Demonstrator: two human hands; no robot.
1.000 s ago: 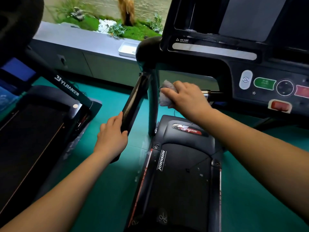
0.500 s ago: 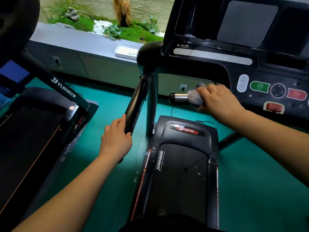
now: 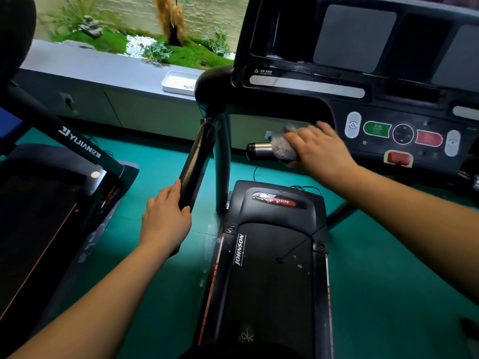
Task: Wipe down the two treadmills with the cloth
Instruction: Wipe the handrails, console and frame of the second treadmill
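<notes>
Two treadmills (Johnson (image 3: 269, 270), Yijian (image 3: 39, 218)), one cloth (image 3: 283, 147), one tray (image 3: 167, 85), contents unclear; my right hand (image 3: 321, 149) clutches cloth round handlebar (image 3: 258, 151), left hand (image 3: 166, 221) grips rail (image 3: 197, 161).

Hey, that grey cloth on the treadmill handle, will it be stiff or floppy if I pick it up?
Probably floppy: the cloth bunches up against the silver grip under the right hand. Its fuzzy surface suggests it is light and unlikely to slip.
</notes>
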